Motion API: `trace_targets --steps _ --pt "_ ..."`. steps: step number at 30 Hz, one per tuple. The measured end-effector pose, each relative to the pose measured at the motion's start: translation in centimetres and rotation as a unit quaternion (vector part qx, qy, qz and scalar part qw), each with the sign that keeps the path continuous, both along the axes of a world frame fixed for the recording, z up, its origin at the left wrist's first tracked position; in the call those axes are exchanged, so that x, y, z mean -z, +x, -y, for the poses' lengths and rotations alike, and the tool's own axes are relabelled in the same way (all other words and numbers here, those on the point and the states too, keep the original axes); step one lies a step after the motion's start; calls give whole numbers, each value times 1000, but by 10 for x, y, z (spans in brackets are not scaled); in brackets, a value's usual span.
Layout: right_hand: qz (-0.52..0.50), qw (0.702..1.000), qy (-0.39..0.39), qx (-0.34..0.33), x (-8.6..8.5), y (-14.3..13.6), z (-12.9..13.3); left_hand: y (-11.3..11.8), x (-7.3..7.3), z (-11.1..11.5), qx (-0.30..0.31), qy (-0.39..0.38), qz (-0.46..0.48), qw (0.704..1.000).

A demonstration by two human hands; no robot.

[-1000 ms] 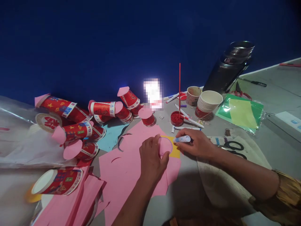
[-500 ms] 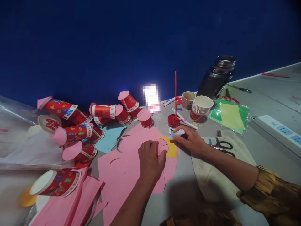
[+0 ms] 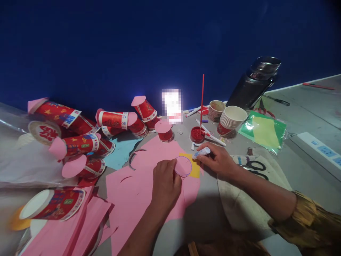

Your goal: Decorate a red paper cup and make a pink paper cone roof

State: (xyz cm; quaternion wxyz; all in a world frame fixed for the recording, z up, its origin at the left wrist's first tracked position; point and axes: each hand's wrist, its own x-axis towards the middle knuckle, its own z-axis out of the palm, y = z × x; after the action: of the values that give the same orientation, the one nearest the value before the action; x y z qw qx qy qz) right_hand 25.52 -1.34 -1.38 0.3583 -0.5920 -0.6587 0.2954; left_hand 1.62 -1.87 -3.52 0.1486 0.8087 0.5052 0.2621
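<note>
A pink paper disc [image 3: 183, 166] edged with a purple line is pinched at its left side by my left hand [image 3: 166, 183]. Whatever lies beneath the disc is mostly hidden. In the fingers of my right hand [image 3: 220, 160] is a small white tube with blue print [image 3: 201, 153], its tip pointing left over a yellow paper square [image 3: 196, 170]. The tube and the disc are a little apart. Under my left hand spreads a large pink paper sheet [image 3: 138, 199] with curved cuts. Just beyond stands a red paper cup [image 3: 165, 137] with a pink disc on top.
Several red cups with pink discs [image 3: 81, 144] lie at the left. A red paint pot [image 3: 197, 135], stacked cups [image 3: 231, 121] and a dark flask [image 3: 253, 83] stand at the back right. Scissors [image 3: 254, 170] rest on a cloth [image 3: 237, 206]; a power strip [image 3: 319, 147] lies far right.
My left hand has shifted slightly left and its thumb has come off the front of the disc, so more of the disc shows. My right hand still holds the tube. The view has moved slightly.
</note>
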Motion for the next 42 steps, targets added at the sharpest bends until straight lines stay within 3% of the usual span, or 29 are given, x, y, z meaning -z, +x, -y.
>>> trace_targets --steps 4,7,12,25,29,35,42 --pt "3 1000 7 0 1 0 0 5 0 2 -31 75 2 997" --pt "1 1000 14 10 1 1 1 8 0 6 1 104 4 995" --pt "14 999 23 -18 7 -1 2 9 2 10 59 70 5 996" --pt "76 991 89 -64 13 -16 5 9 3 13 50 36 -21 998" --pt "73 992 77 -66 15 -13 6 8 3 11 43 14 -14 999" --pt "74 992 66 -78 17 -10 7 8 -3 2 78 -68 -35 994" --pt "90 989 53 -105 18 -12 7 7 -4 -5 103 -63 -11 993"
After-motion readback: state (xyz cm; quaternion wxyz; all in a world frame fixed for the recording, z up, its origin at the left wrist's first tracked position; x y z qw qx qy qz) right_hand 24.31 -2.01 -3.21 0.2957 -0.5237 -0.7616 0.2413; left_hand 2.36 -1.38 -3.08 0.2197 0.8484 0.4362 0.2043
